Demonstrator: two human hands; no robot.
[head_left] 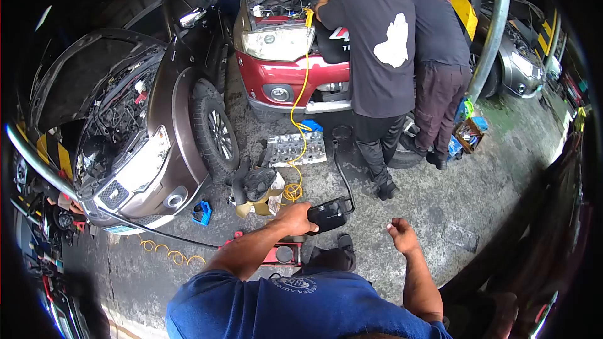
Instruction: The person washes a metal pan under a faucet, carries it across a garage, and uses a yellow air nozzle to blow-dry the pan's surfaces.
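Left hand grips a glossy black part; right hand is free

The black part is held in front of the body, above the concrete floor. A bent dark pipe reaches forward beside it; whether the two are joined is hard to tell. The right hand is well apart from it, fingers loosely curled. Near the left forearm sits a red floor jack. Ahead, crowding the floor, are a coiled yellow hose, cardboard beside a dark part, and a metal engine part with the hose running across it. Beyond, two people stand against a red vehicle, hood raised, partly hiding it. At left, a brown-grey vehicle with its hood open takes up much space, a blue object near its bumper
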